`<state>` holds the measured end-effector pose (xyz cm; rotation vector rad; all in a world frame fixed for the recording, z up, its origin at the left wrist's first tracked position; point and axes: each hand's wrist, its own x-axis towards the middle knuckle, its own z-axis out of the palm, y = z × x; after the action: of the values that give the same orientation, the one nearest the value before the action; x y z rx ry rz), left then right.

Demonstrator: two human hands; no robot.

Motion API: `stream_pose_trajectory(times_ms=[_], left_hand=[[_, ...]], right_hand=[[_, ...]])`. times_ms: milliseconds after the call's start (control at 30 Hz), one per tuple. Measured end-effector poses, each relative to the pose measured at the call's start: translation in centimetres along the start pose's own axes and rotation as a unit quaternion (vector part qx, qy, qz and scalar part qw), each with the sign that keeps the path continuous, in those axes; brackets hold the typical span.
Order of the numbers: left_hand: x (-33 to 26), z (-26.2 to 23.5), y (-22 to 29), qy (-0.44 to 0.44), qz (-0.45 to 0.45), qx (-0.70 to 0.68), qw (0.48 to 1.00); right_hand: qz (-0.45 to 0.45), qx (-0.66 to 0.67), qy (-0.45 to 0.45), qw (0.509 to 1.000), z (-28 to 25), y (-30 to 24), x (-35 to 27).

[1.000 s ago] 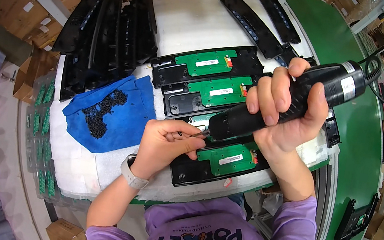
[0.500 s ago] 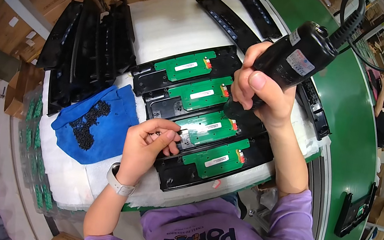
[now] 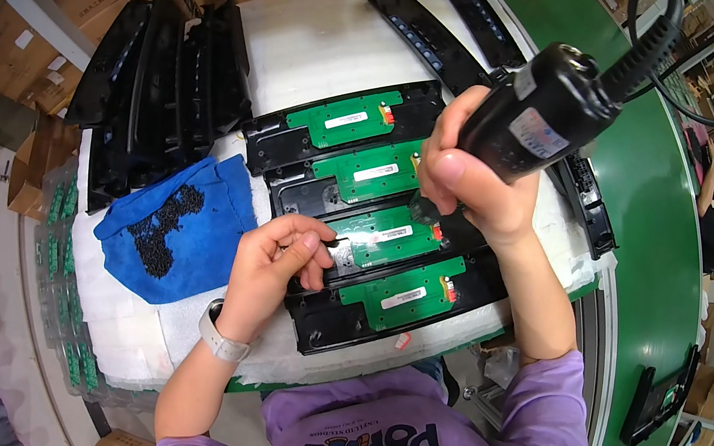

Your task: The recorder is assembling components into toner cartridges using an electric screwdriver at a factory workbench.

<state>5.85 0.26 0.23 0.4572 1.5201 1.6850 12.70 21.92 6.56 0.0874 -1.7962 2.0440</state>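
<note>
Circuit board [image 3: 368, 243], third of four from the far side, lies on the counter [image 3: 309, 24] in the head view by the left hand [image 3: 276, 259], fingers narrow, contents unclear; the right hand [image 3: 489, 186] grips a driver [image 3: 533, 111], apparently fastening, calling next for careful alignment.

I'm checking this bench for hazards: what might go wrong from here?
1. The tool in the right hand is above the circuit boards; a slip might scratch one.
2. The left hand is near those boards too, so a sideways slip could possibly catch its fingers.
3. Small black pieces lie loose on the blue cloth; a tug could scatter them.
</note>
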Motion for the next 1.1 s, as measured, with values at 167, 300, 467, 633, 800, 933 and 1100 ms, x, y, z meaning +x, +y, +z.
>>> stream_pose_trajectory(times_ms=[167,300,467,633,800,933,1100], left_hand=[[0.2,0.1,-0.1,0.011,-0.011,-0.032,0.999],[0.1,0.3,0.1,0.014,-0.007,-0.025,1.0],[0.1,0.1,-0.1,0.004,0.02,-0.038,0.999],[-0.4,1.0,0.5,-0.017,0.036,-0.022,0.999],[-0.9,1.5,0.9,-0.071,0.01,-0.051,0.996],[-0.8,1.2,0.7,-0.064,0.016,-0.038,0.997],[-0.8,1.2,0.7,-0.044,0.022,-0.048,0.998]], right_hand=[[-0.003,-0.009,-0.026,1.0,0.4,0.3,0.0],[-0.005,0.001,-0.023,1.0,0.8,0.0,-0.3],[-0.091,-0.041,-0.016,0.995,1.2,0.4,-0.5],[-0.166,0.278,-0.052,0.945,1.1,-0.2,-0.5],[-0.156,0.333,-0.014,0.93,1.6,-0.2,-0.9],[-0.132,0.331,0.008,0.934,1.8,0.1,-1.0],[-0.124,0.317,0.028,0.94,1.8,0.0,-1.0]])
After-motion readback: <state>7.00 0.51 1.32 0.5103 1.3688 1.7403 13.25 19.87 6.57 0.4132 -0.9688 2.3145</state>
